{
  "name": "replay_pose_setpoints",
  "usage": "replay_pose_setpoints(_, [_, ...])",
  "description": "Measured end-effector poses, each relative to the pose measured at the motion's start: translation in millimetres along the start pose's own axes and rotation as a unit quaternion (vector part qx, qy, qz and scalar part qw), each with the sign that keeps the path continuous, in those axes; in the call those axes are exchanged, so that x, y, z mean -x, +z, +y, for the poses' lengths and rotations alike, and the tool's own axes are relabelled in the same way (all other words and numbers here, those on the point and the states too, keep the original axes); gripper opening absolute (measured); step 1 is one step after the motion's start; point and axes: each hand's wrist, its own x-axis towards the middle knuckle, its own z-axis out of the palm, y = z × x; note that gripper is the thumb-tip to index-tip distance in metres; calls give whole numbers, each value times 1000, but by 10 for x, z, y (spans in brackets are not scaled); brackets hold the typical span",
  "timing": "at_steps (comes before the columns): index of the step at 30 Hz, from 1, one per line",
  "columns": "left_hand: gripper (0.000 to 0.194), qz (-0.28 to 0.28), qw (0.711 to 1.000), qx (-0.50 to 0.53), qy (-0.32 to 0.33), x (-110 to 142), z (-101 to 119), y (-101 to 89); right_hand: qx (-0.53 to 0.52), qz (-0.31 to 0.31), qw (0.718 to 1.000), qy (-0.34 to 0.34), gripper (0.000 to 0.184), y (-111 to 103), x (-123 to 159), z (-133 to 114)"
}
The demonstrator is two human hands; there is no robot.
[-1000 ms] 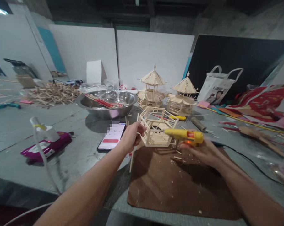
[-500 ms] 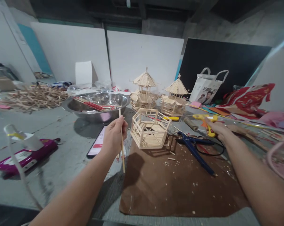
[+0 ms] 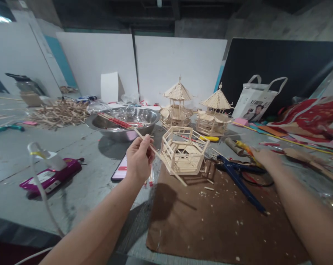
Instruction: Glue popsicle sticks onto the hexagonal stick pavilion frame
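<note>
Pale wooden stick [image 3: 180, 179] pinched in your left hand [image 3: 139, 157]. Hexagonal stick frame [image 3: 186, 170] just right of that hand: floor, railings built; roofless. Your right hand [image 3: 268, 159], blurred, is at the yellow plastic glue gun [image 3: 245, 147]; grip unclear.

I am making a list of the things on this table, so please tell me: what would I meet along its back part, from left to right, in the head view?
Bottle, pile of wood pieces, metal bowl, taller pavilion model, shorter pavilion model, white bag, red cloth.
</note>
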Motion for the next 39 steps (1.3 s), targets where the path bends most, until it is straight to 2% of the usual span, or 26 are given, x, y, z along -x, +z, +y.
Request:
replay_pose_setpoints(2, [20, -20, 1000, 5, -1, 30, 5, 18, 73, 32, 996, 51, 43, -105, 79, -234])
replay_pose_setpoints(3, [19, -34, 999, 6, -4, 50, 6, 30, 87, 21, 996, 29, 43, -159, 136, -406])
replay_pose_setpoints(4, [19, -50, 999, 6, -6, 71, 5, 43, 67, 21, 998, -3, 43, -209, 206, -603])
replay_pose_setpoints(6, [22, -79, 997, 3, -15, 117, -1, 70, -45, 6, 996, -83, 40, -280, 382, -1026])
replay_pose_setpoints(8, [24, -106, 994, -1, -34, 164, -13, 96, -129, -21, 971, -202, 33, -302, 589, -1399])
replay_pose_setpoints(10, [25, -132, 990, 0, -57, 207, -26, 118, -142, -46, 943, -299, 30, -273, 782, -1648])
replay_pose_setpoints(12, [24, -154, 985, 6, -78, 241, -37, 133, -141, -65, 922, -355, 28, -218, 918, -1751])
replay_pose_setpoints(15, [23, -172, 980, -4, -99, 253, -49, 135, -149, -93, 918, -355, 26, -155, 978, -1715])
replay_pose_setpoints(18, [23, -173, 981, -28, -88, 209, -60, 104, -184, -120, 932, -290, 26, -160, 914, -1604])
replay_pose_setpoints(22, [19, -145, 987, -71, -16, 126, -83, 42, -233, -156, 929, -241, 20, -202, 764, -1467])
replay_pose_setpoints(27, [15, -115, 974, -188, 48, 105, -102, 17, -237, -143, 934, -225, 18, -166, 604, -1292])
replay_pose_setpoints(33, [12, -113, 964, -235, 45, 97, -132, -3, -245, -145, 942, -178, 24, -44, 553, -1174])
replay_pose_setpoints(39, [11, -139, 959, -246, 38, 95, -189, -14, -261, -159, 938, -161, 30, -26, 586, -1200])
